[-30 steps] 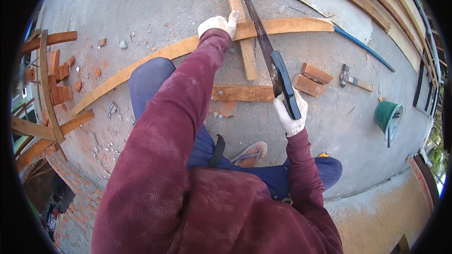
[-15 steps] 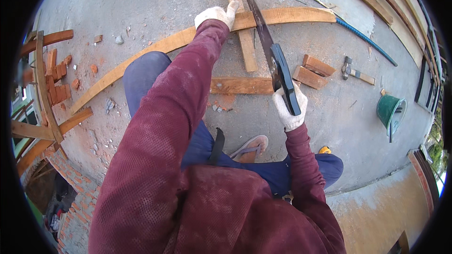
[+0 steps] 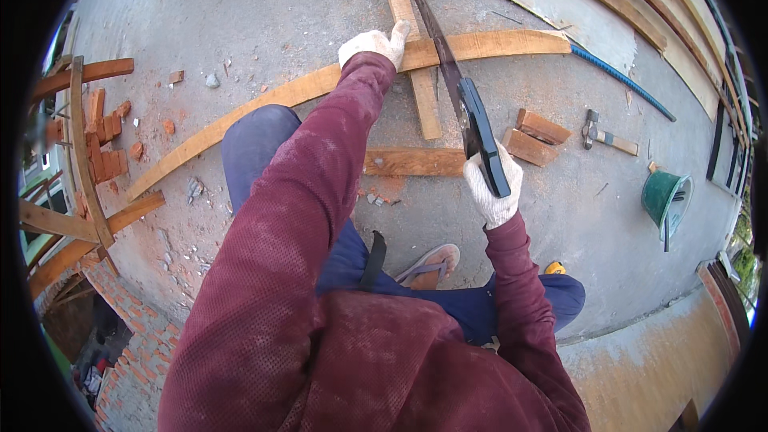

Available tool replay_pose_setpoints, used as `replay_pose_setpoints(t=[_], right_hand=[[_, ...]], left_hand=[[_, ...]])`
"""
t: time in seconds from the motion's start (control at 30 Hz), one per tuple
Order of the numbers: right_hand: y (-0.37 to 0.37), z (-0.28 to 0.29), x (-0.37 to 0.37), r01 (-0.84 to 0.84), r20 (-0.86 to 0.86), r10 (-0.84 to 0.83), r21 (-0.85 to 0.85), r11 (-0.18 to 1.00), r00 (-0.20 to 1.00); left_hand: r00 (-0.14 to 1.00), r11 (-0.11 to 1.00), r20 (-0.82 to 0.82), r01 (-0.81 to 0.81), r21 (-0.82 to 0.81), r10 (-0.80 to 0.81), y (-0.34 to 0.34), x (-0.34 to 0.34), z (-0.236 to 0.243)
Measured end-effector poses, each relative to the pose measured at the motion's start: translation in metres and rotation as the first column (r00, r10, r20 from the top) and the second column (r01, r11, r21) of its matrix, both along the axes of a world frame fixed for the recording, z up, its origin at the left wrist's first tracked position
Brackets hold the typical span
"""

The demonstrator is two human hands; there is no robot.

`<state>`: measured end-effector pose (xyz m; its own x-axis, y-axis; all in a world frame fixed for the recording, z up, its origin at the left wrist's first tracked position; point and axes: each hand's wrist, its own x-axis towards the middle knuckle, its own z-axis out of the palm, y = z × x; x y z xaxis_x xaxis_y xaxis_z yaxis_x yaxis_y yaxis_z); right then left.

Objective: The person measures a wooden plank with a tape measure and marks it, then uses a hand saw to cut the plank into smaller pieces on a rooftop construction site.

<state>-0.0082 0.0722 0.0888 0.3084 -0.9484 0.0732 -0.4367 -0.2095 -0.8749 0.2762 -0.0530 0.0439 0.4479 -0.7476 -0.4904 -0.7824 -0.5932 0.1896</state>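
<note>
A handsaw (image 3: 446, 52) with a black handle lies across a long, slightly curved wooden plank (image 3: 304, 86), its dark blade pointing away from me. My right hand (image 3: 494, 190), in a white glove, is closed round the saw's handle. Just left of the blade, my gloved left hand (image 3: 373, 50) grips the plank with its thumb up. Under the plank, a shorter wooden strip (image 3: 426, 108) runs crosswise. Closer to me lies another wooden piece (image 3: 414, 162), its right end by the saw handle. The blade's far tip reaches the top of the view.
To the right are two short wood blocks (image 3: 534, 146), a hammer (image 3: 608, 139), a green bucket (image 3: 662, 195) and a blue rod (image 3: 624, 84). Broken bricks (image 3: 106, 162) and crossed timbers (image 3: 82, 144) lie left. A yellow item (image 3: 554, 269) sits by my right knee.
The view has shifted, so the floor and wood appear lower. Against the plank, the saw and my right hand have slid slightly forward. My left hand stays on the plank.
</note>
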Motion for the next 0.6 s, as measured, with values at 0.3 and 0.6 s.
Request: replay_pose_setpoints(t=[0.3, 0.6], right_hand=[[0.134, 0.193, -0.067, 0.226, -0.602, 0.081, 0.417, 0.88, 0.795], [0.052, 0.054, -0.021, 0.035, 0.0, -0.036, 0.281, 0.959, 0.999]], left_hand=[[0.998, 0.998, 0.004, -0.058, -0.01, 0.058, 0.018, 0.0, -0.016], [0.995, 0.994, -0.03, -0.1, -0.037, 0.099, 0.014, 0.008, -0.02]])
